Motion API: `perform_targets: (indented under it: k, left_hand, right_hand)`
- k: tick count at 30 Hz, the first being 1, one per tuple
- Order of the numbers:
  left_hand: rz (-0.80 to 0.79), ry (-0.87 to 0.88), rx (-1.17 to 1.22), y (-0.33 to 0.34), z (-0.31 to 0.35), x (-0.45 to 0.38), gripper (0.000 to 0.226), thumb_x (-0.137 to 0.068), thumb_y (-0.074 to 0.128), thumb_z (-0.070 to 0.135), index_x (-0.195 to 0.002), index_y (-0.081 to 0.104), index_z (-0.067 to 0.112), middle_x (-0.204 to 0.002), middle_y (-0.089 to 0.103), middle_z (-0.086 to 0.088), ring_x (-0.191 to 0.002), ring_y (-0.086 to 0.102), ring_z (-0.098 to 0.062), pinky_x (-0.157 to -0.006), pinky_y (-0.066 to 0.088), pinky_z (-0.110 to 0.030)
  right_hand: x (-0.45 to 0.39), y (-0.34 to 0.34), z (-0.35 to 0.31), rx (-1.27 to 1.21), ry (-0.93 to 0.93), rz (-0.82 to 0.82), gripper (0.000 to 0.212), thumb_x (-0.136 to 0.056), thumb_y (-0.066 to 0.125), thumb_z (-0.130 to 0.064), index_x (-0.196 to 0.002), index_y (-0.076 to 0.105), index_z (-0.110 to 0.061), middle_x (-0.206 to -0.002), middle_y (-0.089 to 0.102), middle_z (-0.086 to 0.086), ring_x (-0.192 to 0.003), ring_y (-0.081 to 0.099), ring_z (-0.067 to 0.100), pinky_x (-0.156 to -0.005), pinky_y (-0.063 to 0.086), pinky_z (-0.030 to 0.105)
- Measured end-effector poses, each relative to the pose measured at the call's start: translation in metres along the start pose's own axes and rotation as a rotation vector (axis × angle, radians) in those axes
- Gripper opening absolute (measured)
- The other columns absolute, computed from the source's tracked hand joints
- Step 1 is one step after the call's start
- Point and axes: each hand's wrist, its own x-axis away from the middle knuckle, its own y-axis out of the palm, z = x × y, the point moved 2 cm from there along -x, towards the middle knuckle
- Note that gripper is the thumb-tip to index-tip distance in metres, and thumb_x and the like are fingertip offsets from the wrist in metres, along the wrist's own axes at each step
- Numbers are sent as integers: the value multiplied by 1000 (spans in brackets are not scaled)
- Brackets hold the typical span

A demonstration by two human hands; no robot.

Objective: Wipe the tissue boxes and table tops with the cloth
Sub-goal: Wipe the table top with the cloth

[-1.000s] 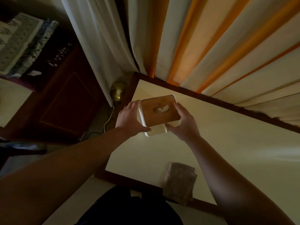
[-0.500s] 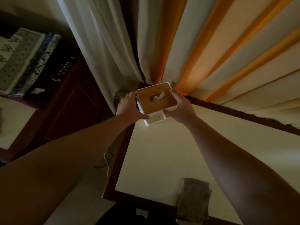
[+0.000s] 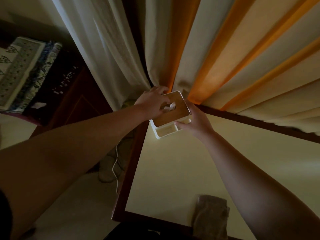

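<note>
A white tissue box with a wooden lid and a tissue showing in its slot sits at the far left corner of the cream table top, against the curtains. My left hand lies over the lid's left side, its fingers curled at the slot and the box's far edge. My right hand grips the box's right side, thumb at the front white tray part. A folded grey-brown cloth lies on the table near its front edge, apart from both hands.
Cream and orange curtains hang right behind the box. The table has a dark wooden rim. Left of it, a white cable lies on the floor beside a dark wooden cabinet and patterned fabric.
Both hands carried the tissue box away from the table's middle to the far left corner by the curtains. My left hand shifted from the box's side onto its lid.
</note>
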Motion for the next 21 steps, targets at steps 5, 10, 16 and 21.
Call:
perform_targets:
  k: [5,10,16,21]
  left_hand:
    - [-55,56,-49,-5,2,-19,20,-90,72,38,-103,77,23,-147,46,-2,-131,48,-25,-100,48,-48]
    - [-121,73,-51,0,2,-27,25,-95,66,41,-93,82,22,-157,43,-2,-137,45,-26,-104,45,-44]
    - [-22,28,126,15,-12,-20,22,-94,69,24,-113,70,12,-141,51,-4,-127,52,-24,-104,48,-48]
    - [112,-239,430,16,-24,-10,14,-99,60,32,-111,65,25,-108,68,7,-102,65,-15,-93,54,-46]
  right_hand:
    - [-3,-2,7,-7,-40,7,98,-75,89,-46,-158,39,-35,-139,63,-11,-127,60,11,-107,52,42]
    - [-4,-1,12,-9,-45,7,90,-75,88,-47,-152,45,-33,-135,64,-8,-125,61,15,-107,52,44]
    - [-7,-5,-2,199,-128,172,65,-87,57,-63,-138,61,-23,-131,62,0,-129,48,27,-106,43,35]
    - [-37,0,-31,533,-193,176,34,-96,55,-50,-118,68,-27,-106,72,5,-109,60,34,-89,46,44]
